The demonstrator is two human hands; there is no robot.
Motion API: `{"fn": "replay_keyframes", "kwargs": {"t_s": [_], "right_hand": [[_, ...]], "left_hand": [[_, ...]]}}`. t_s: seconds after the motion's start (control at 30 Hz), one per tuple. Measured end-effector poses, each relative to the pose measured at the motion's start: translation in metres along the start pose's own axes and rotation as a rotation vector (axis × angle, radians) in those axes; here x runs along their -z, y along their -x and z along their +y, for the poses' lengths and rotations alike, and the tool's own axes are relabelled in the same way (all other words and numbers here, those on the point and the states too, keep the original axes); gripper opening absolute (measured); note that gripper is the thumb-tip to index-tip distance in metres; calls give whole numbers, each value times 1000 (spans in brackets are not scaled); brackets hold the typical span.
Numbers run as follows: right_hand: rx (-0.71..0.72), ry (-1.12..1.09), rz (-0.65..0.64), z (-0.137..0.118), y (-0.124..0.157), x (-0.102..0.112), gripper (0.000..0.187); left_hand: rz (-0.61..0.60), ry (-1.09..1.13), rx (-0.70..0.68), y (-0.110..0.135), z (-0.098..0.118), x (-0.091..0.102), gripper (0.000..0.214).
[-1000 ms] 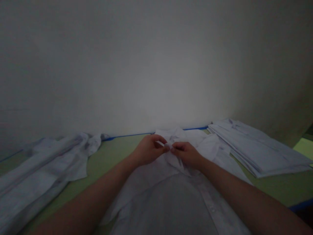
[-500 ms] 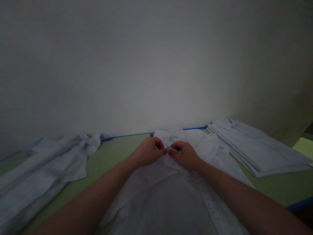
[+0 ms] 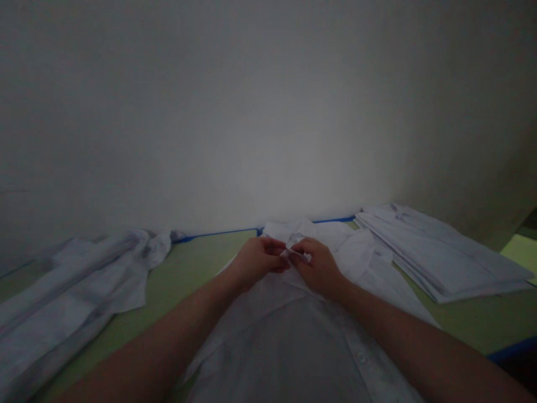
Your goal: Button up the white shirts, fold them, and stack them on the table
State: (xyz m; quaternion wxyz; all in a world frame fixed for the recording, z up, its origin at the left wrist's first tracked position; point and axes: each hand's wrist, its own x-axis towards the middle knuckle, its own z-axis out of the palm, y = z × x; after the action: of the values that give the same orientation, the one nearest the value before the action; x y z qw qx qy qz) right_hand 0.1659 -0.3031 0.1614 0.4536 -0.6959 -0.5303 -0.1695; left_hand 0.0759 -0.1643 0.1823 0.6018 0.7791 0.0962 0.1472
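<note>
Big grey wall [image 3: 251,101] fills the top half; below it a green table [image 3: 184,268] w/ blue edging runs left to right. On the table's left lies a loose heap of crumpled white garments [image 3: 71,291]; at right, a neat stack of folded white shirts [image 3: 436,257], well apart from the hands.

Centre: a white shirt [image 3: 293,347] lies flat, front up, long axis running straight away from the person, collar end at the far side near the wall, hem end toward the camera. Button placket runs along that same axis, a bit right of centre.

Both forearms reach fwd along the shirt. Left hand [image 3: 255,260] and right hand [image 3: 316,263] meet at the collar end, fingertips touching or almost so, each pinching a small bit of shirt fabric at the neck opening. Both look clenched on cloth; whether on a button or just the edge – too dim to tell. Neither hand is clearly nearer; grip sits at the shirt's far end, w/ the rest of the shirt trailing back toward the person.
</note>
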Motion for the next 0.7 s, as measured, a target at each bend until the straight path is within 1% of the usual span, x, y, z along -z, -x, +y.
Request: {"fn": "replay_keyframes", "kwargs": {"t_s": [0.07,0.13,0.4,0.53,0.7], "right_hand": [[14,-2,-21,1,-1,0,8],[31,-1,-40,1,-1,1,10],[77,46,-102,3,-2,3,11],[84,76,-124,5,-3,3,13],[91,123,-134,5,-2,4,16]], "left_hand": [[-3,-108,-69,-1,-3,1,39],[27,-256,-152,-1,-5,2,38],[145,-637,-378,8,-3,1,20],[197,-815,-421,13,1,-2,11],[211,-902,-401,15,2,-6,7]]}}
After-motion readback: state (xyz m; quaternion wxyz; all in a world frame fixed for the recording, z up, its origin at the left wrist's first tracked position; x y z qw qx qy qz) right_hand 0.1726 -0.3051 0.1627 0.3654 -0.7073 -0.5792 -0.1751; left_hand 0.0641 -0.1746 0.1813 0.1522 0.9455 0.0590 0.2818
